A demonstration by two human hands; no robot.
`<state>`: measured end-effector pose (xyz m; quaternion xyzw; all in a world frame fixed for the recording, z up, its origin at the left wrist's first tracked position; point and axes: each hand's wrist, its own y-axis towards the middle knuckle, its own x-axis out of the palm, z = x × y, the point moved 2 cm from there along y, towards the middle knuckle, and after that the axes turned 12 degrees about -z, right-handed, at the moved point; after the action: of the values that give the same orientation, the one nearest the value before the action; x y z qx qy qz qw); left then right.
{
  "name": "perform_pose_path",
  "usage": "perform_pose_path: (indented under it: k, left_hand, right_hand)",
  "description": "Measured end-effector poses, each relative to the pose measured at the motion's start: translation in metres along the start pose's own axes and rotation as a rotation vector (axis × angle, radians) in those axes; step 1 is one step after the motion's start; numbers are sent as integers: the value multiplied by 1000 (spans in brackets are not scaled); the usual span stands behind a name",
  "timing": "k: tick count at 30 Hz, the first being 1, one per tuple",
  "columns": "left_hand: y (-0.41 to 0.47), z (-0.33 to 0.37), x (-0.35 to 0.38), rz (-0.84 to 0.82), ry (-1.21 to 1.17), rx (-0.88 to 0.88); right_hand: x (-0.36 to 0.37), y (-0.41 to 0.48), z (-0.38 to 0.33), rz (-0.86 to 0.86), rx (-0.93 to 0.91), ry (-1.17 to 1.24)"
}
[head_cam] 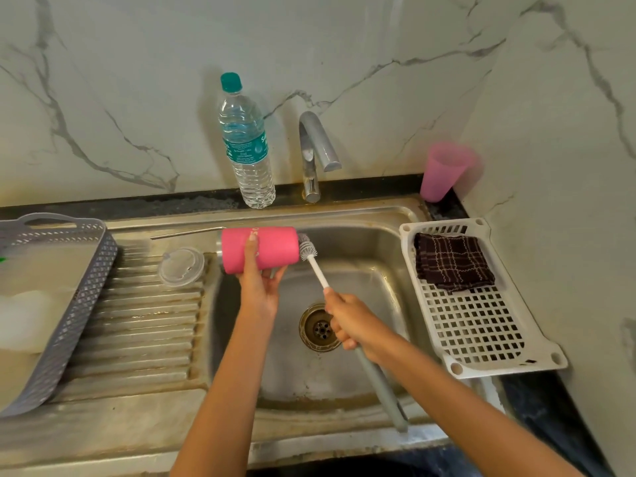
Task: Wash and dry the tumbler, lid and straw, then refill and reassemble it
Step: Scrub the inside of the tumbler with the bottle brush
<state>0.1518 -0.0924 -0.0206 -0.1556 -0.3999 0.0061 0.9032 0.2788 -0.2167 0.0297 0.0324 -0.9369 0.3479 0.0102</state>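
Note:
My left hand (pixel 258 283) grips the pink tumbler (pixel 272 247), held on its side over the left part of the steel sink (pixel 375 242), mouth to the right. My right hand (pixel 351 321) holds the handle of a bottle brush (pixel 311 258); its grey bristle head sits at the tumbler's mouth, partly inside. The clear lid (pixel 181 266) lies flat on the ribbed drainboard, left of the tumbler. A metal straw (pixel 187 233) lies along the drainboard's back edge, its right end hidden behind the tumbler.
A water bottle (pixel 246 142) with a teal cap stands beside the tap (pixel 315 149). A pink cup (pixel 444 172) stands in the back right corner. A white rack (pixel 481 315) holding a dark checked cloth (pixel 452 261) sits right of the sink. A grey basket (pixel 79 304) sits at left.

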Motion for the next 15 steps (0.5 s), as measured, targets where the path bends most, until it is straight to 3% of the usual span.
perform_pose_path:
  k: [9, 15]
  left_hand:
    - [9, 12, -6, 83, 67, 39]
    - [-10, -3, 2, 15, 221, -7]
  right_hand:
    - [7, -1, -1, -26, -9, -45]
    - [-3, 17, -15, 43, -17, 52]
